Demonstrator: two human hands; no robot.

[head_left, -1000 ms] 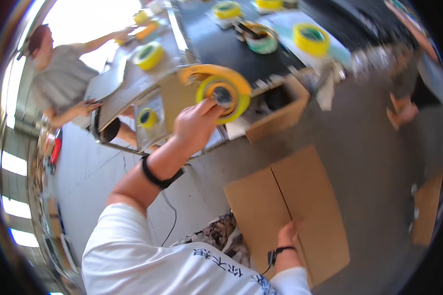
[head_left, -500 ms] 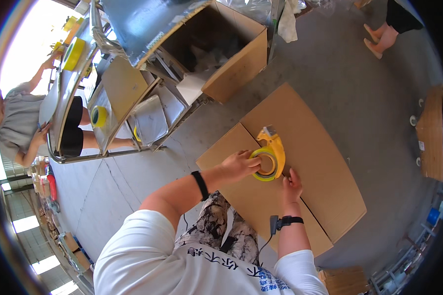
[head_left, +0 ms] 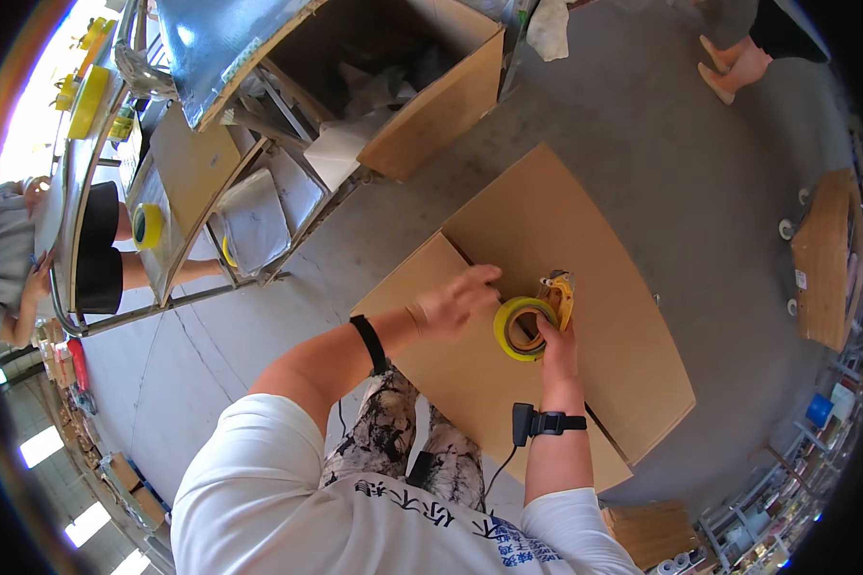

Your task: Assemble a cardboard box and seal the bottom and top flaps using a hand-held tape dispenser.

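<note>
Right hand (head_left: pixel 554 347): closed around tape dispenser (head_left: pixel 532 321), yellow roll facing up, dispenser resting on box near centre seam.
Left hand (head_left: pixel 455 305): fingers loosely curled, tips at the roll's left edge, seemingly pinching the tape end; exact grip hard to tell.
Box (head_left: pixel 585 287): flat brown carton, lying on concrete floor (head_left: pixel 662 125) in front of knees, flaps shut.
Seam: dark line running under the hands, bare cardboard both sides, no tape strip visible.
Progress: judged early; dispenser placed, sealing not yet laid, whole seam left.
Surroundings: open carton (head_left: pixel 422 86) on metal rack (head_left: pixel 259 192), spare yellow roll (head_left: pixel 147 226) on rack shelf, another person (head_left: pixel 29 259) at far left.
</note>
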